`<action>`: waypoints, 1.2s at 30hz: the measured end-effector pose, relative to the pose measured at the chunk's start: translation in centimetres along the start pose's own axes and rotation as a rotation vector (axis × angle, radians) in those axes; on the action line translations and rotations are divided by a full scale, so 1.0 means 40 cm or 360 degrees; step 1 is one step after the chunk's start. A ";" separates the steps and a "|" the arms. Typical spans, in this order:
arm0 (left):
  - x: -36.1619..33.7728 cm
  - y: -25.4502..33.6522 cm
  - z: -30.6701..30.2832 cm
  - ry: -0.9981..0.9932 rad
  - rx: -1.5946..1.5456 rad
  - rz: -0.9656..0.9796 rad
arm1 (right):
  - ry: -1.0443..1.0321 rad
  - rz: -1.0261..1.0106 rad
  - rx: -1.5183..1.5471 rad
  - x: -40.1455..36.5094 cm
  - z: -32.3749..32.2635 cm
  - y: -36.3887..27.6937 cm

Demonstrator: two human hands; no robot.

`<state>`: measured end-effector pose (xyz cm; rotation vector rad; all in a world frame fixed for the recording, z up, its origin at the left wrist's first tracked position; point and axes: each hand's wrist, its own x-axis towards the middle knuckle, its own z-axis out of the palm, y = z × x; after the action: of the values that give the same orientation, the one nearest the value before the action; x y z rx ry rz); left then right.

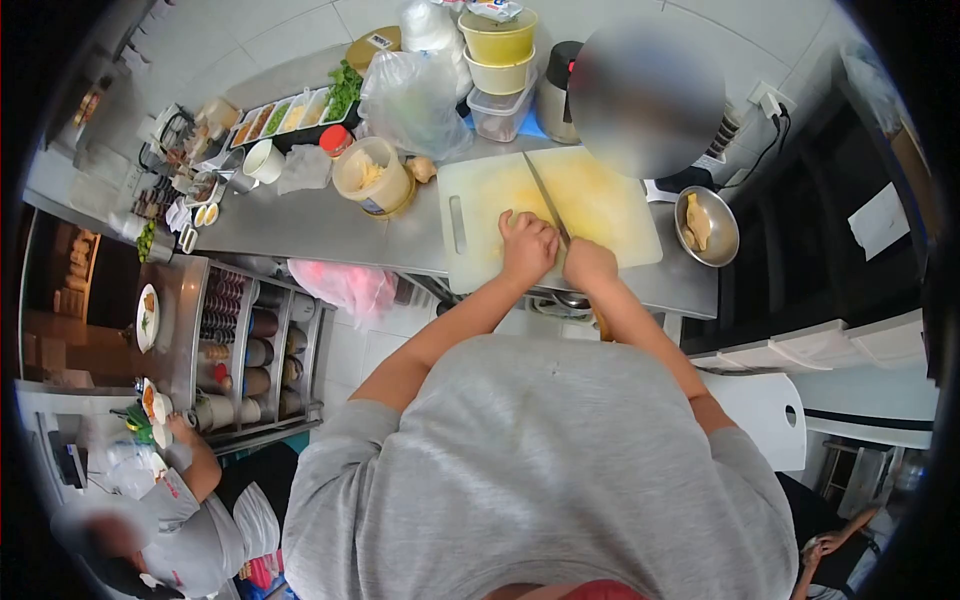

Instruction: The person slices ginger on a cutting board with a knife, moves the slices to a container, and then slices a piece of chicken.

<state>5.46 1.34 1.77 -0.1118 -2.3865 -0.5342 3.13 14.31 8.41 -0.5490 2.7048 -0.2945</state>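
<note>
My right hand [590, 264] is closed round the handle of a knife [545, 193], whose long blade slants up and left over a white cutting board [625, 215]. Beside the blade, my left hand [528, 245] rests on the board with its fingers curled; whatever lies under them is hidden. Yellow stains mark the board. To its left, a clear tub [385, 203] holds pale yellow pieces [369, 172], with a brown ginger-like lump [421, 168] next to it. On the right, a steel bowl [727, 238] contains a peeled yellowish piece [697, 222].
Along the counter [300, 225] stand a red-lidded jar [336, 140], a plastic bag [410, 100], stacked tubs [500, 77] and a garnish tray [285, 115]. A person [185, 510] works at lower left; another person's hands [825, 543] show at lower right.
</note>
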 end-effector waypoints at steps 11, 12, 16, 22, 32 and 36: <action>0.004 -0.014 0.007 -0.0011 0.0049 0.0018 | -0.0186 -0.0012 -0.0154 -0.022 -0.066 -0.021; 0.004 -0.014 0.007 0.0009 0.0040 0.0021 | -0.0129 0.0006 -0.0110 -0.012 -0.047 -0.020; -0.005 -0.004 0.000 0.0039 0.0084 0.0014 | -0.0036 0.0036 -0.0016 0.017 0.001 -0.010; -0.005 -0.001 -0.011 0.0014 0.0082 -0.0030 | -0.0094 -0.0022 -0.0073 -0.005 -0.034 -0.010; 0.000 -0.011 -0.007 -0.0013 0.0073 -0.0038 | -0.0103 -0.0045 -0.0143 0.001 -0.044 -0.024; -0.006 -0.001 -0.006 0.0012 0.0083 -0.0046 | -0.0063 -0.0004 -0.0093 0.014 -0.005 -0.015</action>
<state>5.77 1.22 1.76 -0.0521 -2.3962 -0.4850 2.76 13.55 8.57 -0.5689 2.6820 -0.2041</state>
